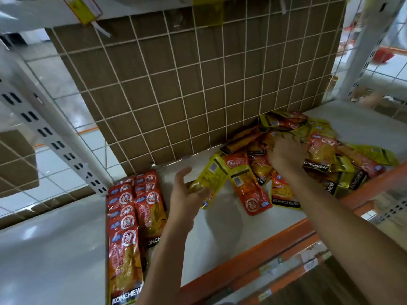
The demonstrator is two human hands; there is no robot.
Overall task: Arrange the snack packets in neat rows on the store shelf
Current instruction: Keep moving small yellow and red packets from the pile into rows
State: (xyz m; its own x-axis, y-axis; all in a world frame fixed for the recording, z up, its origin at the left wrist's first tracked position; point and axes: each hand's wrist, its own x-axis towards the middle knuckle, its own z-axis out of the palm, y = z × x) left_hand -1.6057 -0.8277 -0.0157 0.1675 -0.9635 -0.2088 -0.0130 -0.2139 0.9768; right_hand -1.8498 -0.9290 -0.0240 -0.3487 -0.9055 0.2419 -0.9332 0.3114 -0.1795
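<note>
Reaching into the loose pile point(319, 150) of snack packets at the back right of the shelf point(220, 234), my right hand point(286, 154) has its fingers curled down among them. Whether it grasps one I cannot tell. My left hand point(187, 194) holds a yellow packet point(211, 177) by its lower end, mid-shelf. Two neat rows of red packets point(132, 205) lie along the left edge, running front to back.

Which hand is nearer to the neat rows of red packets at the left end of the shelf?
Left. The left hand holds a yellow packet just right of the neat rows; the right hand is farther right, in the loose pile.
</note>
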